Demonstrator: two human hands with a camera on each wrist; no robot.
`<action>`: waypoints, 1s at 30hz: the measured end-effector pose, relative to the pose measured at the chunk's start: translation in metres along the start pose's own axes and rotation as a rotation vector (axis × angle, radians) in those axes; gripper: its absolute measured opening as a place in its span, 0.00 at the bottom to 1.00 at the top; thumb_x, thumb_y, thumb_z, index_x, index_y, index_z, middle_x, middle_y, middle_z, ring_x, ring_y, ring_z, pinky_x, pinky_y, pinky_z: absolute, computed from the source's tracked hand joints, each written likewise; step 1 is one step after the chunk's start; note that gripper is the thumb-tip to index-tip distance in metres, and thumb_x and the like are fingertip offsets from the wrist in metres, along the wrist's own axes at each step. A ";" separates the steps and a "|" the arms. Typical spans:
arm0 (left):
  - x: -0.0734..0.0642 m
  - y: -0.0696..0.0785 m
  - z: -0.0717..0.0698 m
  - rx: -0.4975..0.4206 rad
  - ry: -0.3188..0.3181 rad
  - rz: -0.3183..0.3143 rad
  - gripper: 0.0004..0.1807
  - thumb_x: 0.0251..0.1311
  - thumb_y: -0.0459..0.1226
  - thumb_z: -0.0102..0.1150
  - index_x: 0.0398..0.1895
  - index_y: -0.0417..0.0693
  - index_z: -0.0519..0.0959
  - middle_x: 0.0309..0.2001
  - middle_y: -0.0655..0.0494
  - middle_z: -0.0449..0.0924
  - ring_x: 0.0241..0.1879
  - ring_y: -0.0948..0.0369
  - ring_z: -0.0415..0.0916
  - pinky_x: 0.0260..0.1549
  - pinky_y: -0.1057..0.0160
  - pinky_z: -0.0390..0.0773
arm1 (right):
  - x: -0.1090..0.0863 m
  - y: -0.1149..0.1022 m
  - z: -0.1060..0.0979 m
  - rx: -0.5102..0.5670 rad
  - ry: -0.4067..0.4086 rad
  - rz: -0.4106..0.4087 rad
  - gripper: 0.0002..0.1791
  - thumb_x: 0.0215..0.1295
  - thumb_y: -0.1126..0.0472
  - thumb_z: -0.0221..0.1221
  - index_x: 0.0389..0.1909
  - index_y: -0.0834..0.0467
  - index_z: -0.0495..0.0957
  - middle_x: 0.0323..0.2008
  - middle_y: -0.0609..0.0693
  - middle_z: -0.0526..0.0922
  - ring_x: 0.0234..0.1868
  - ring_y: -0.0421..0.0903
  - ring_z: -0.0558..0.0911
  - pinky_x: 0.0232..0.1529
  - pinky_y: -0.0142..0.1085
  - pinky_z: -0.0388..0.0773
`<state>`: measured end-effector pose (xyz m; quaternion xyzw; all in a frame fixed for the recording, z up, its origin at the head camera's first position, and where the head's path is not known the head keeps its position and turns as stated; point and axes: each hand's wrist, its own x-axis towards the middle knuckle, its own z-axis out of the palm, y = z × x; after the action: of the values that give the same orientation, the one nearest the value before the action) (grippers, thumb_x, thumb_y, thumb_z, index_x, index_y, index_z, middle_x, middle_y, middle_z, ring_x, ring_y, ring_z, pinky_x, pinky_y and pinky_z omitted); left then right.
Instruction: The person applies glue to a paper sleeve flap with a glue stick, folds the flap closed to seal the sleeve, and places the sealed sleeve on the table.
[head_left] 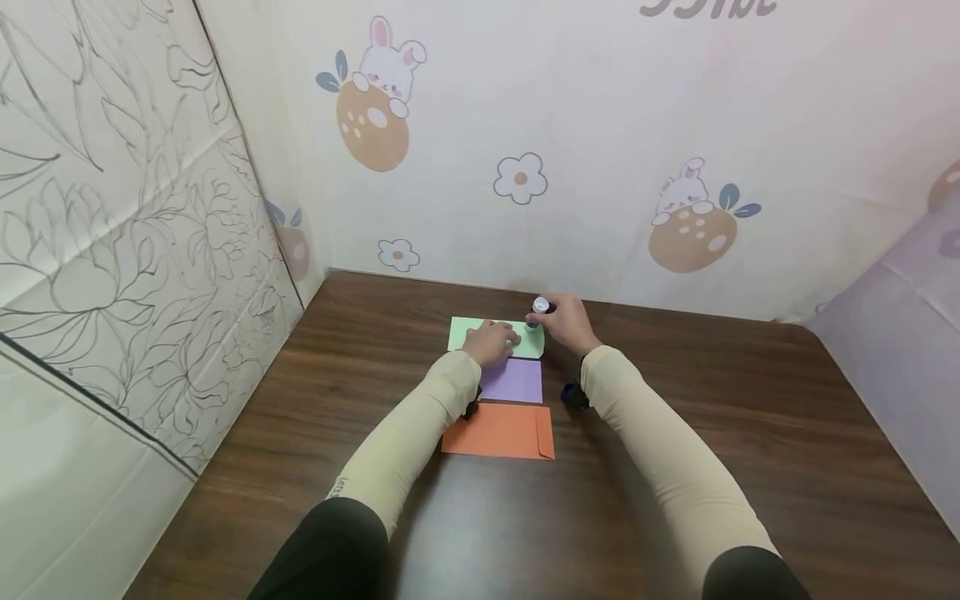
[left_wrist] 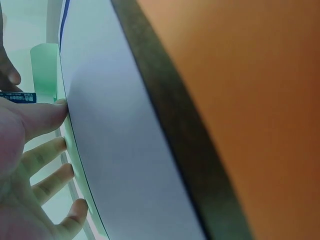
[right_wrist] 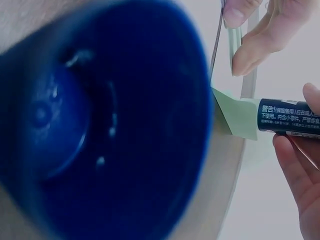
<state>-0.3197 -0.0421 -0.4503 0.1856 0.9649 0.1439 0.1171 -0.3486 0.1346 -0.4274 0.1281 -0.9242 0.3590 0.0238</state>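
Green envelope [head_left: 531, 344]: flap [right_wrist: 237, 116] extended, contents hidden. Left hand [head_left: 489, 342]: fingers spread, pressing the envelope. Right hand [head_left: 572, 323]: grasping a dark, white-ended tube [right_wrist: 287, 117], printed with white text, at the flap.

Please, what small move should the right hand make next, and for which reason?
Probably the right hand should slide the tube along the flap of the green envelope: the tube's end meets the flap, and the left hand rests on the envelope.
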 end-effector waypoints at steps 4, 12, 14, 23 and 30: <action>0.002 -0.001 0.003 0.003 0.003 -0.006 0.19 0.69 0.43 0.54 0.62 0.62 0.77 0.71 0.60 0.66 0.71 0.52 0.60 0.61 0.42 0.67 | -0.003 -0.001 -0.002 -0.018 -0.012 -0.022 0.13 0.57 0.58 0.69 0.37 0.63 0.83 0.38 0.58 0.86 0.37 0.51 0.80 0.38 0.41 0.77; 0.005 -0.001 0.004 -0.017 0.014 -0.016 0.18 0.68 0.42 0.55 0.61 0.61 0.77 0.71 0.60 0.67 0.70 0.52 0.60 0.60 0.42 0.67 | -0.014 -0.006 -0.005 -0.034 -0.069 -0.042 0.15 0.56 0.58 0.70 0.41 0.63 0.84 0.39 0.58 0.87 0.39 0.50 0.83 0.40 0.43 0.79; 0.005 0.000 0.004 -0.012 0.013 -0.015 0.18 0.68 0.42 0.55 0.61 0.61 0.77 0.71 0.60 0.67 0.70 0.52 0.60 0.60 0.42 0.67 | -0.018 -0.005 -0.005 -0.036 -0.074 -0.059 0.15 0.56 0.58 0.70 0.41 0.62 0.84 0.39 0.57 0.87 0.38 0.49 0.83 0.39 0.42 0.79; 0.005 -0.001 0.006 0.007 0.020 -0.003 0.19 0.69 0.41 0.54 0.61 0.62 0.77 0.70 0.61 0.67 0.70 0.52 0.61 0.60 0.42 0.68 | -0.034 -0.005 -0.008 -0.042 -0.120 -0.099 0.15 0.56 0.57 0.70 0.42 0.62 0.84 0.39 0.56 0.87 0.37 0.47 0.83 0.38 0.41 0.80; 0.007 -0.002 0.008 0.011 0.021 0.000 0.18 0.69 0.42 0.53 0.61 0.62 0.77 0.70 0.61 0.67 0.71 0.53 0.60 0.60 0.42 0.67 | -0.040 -0.008 -0.013 -0.047 -0.142 -0.109 0.18 0.55 0.57 0.70 0.44 0.64 0.84 0.39 0.56 0.87 0.37 0.47 0.82 0.39 0.40 0.79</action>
<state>-0.3241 -0.0390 -0.4592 0.1846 0.9669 0.1408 0.1060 -0.3082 0.1461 -0.4179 0.2026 -0.9234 0.3254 -0.0193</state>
